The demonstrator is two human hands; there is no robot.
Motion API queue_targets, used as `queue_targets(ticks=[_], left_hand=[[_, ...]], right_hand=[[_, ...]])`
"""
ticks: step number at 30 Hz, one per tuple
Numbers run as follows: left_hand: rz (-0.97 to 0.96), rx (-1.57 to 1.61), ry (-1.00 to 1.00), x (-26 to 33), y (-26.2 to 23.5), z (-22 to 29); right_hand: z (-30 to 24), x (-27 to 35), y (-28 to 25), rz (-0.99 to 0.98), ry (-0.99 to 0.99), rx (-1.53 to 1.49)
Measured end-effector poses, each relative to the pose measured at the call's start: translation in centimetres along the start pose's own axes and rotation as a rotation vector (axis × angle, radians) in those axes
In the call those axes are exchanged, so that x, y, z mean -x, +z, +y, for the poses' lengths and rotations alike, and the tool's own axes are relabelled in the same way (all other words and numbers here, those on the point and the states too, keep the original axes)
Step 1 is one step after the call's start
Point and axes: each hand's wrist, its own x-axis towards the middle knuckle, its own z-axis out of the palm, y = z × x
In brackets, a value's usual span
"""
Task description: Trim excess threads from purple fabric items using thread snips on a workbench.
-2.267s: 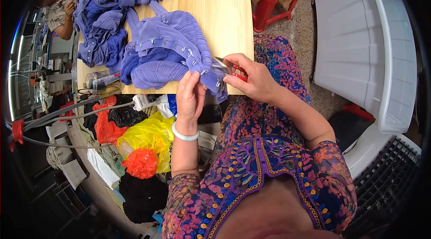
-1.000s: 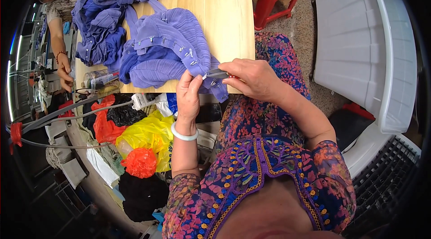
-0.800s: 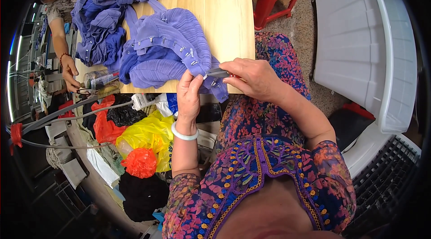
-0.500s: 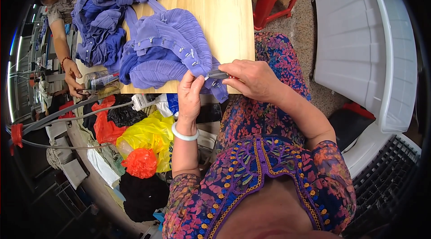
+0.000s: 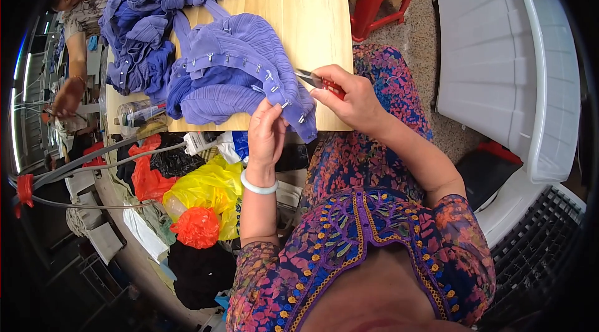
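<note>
A purple ribbed knit garment [image 5: 237,45] lies bunched at the table's near edge. Along its edge band run several small metal fasteners, pins or hooks too small to tell apart. My left hand [image 5: 266,135] is closed in a pinch on that band, whose end hangs past the table edge. Just right of the garment, my right hand [image 5: 352,101] is wrapped round a pair of red-handled thread snips [image 5: 307,77]. Their grey blades are apart and point left toward the cloth, near the band.
More purple garments [image 5: 143,26] are heaped at the wooden table's [image 5: 299,14] far left. A clear plastic jar [image 5: 132,112] stands at its left corner, near a co-worker's hand [image 5: 68,96]. Plastic bags [image 5: 203,188] lie below; a red stool [image 5: 384,10] and large white bin [image 5: 499,51] stand right.
My right hand has drawn the snips up and away from the band, and the blades now show apart. The band end has spread out. The co-worker's hand has moved left from the jar.
</note>
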Motion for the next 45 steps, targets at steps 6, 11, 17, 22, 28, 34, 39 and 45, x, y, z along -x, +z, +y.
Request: queue_targets(ticks=[6,11,17,22,28,34,39,45], left_hand=[[0.081,0.168,-0.07,-0.2,1.1,0.6],[0.022,-0.057,-0.037,-0.1,0.7,0.0],[0.08,-0.35,0.038,-0.1,0.5,-1.0],[0.081,-0.375,0.04,-0.1,0.8,-1.0],[0.035,-0.006,-0.059,-0.6,0.2,-0.6],[-0.024,0.1,-0.051,-0.7,-0.2,-1.1],[0.043,0.065,-0.045,-0.5,1.1,-1.4],[0.071,0.097,-0.095,-0.7,0.0,-1.8]], right_hand=[[0.5,-0.4,0.3,0.044,0.034,-0.121],[0.1,-0.8,0.6,-0.02,0.038,-0.283],[-1.3,-1.5,0.6,-0.147,-0.037,-0.084],[-0.7,-1.6,1.6,-0.072,-0.059,-0.129],[0.7,-2.4,1.2,0.14,0.031,-0.408],[0.1,-0.2,2.9,0.078,-0.109,-0.07],[0.3,0.1,4.0,0.195,-0.115,0.105],[1.4,-0.2,3.6,0.222,-0.072,0.045]])
